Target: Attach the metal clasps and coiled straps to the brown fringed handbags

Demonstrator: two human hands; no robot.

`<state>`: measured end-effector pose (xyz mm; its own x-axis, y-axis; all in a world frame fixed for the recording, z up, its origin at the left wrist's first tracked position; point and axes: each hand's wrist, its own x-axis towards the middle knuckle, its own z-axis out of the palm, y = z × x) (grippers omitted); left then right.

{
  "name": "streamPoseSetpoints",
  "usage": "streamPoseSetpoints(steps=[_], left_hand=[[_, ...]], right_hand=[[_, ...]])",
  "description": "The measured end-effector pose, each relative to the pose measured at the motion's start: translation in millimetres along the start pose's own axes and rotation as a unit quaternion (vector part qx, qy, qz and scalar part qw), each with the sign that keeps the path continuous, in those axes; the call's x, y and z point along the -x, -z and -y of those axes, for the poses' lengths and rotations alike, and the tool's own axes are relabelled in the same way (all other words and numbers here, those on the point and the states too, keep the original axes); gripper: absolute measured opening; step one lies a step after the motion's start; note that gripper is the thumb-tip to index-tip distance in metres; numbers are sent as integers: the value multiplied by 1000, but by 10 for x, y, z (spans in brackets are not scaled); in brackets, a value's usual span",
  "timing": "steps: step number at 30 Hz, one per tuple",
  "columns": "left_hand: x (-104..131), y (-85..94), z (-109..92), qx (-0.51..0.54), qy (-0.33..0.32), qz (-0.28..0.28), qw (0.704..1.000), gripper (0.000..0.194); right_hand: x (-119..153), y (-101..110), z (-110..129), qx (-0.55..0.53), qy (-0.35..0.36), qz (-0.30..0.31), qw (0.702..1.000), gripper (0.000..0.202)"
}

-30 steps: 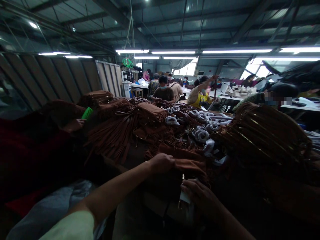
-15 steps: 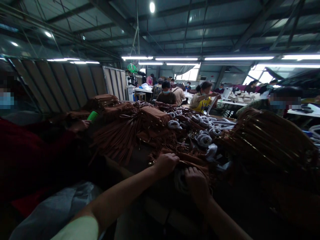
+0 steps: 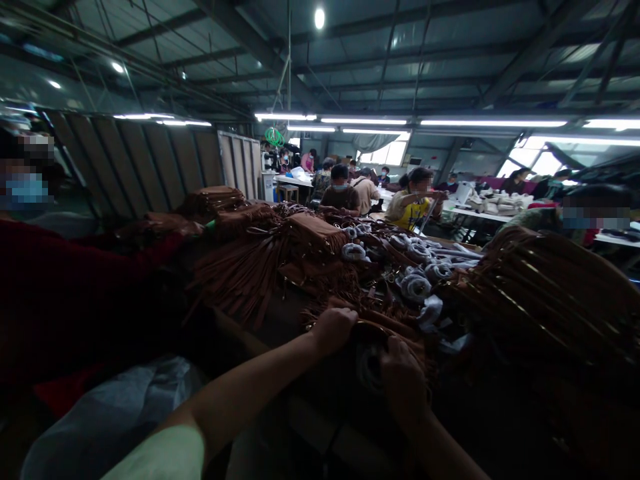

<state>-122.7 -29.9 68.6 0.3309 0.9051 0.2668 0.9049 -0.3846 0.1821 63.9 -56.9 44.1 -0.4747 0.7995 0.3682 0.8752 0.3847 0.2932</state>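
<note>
A brown fringed bag (image 3: 395, 320) lies on the dark table in front of me, its gold-toned zipper edge facing me. My left hand (image 3: 336, 328) is closed on the left part of that edge. My right hand (image 3: 404, 373) has its fingers curled over the near right edge of the bag, which sags apart between my hands. Just left of my right hand is a coil of wrapped strap (image 3: 369, 368), dim and partly hidden. The fringe shows beyond and beside the bag.
Stacked brown fringed bags (image 3: 310, 230) lie ahead, with pale wrapped coils (image 3: 415, 283) beside them. A tall pile of brown pieces with gold zippers (image 3: 545, 287) stands right. A co-worker in a red sleeve (image 3: 150, 263) reaches in from the left. A plastic bag (image 3: 120, 413) is lower left.
My right-hand fingers have risen and curled tighter over the bag's edge, and the opening gapes wider. The co-worker's arm at left has stretched forward. The whole view has swung slightly left.
</note>
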Motion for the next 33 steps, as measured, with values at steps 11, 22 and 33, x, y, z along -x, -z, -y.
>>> streamPoseSetpoints(steps=[11,22,33], left_hand=[[253,-60,144,38,23,-6,999,23],[236,-95,14,-23,-14,-34,999,23],[825,118,540,278,185,47,941,34]], right_hand=[[89,-222,112,-160,18,-3,987,45],[-48,-280,-100,-218,1,30,976,30],[115,-325,339,-255,-71,0,964,30]])
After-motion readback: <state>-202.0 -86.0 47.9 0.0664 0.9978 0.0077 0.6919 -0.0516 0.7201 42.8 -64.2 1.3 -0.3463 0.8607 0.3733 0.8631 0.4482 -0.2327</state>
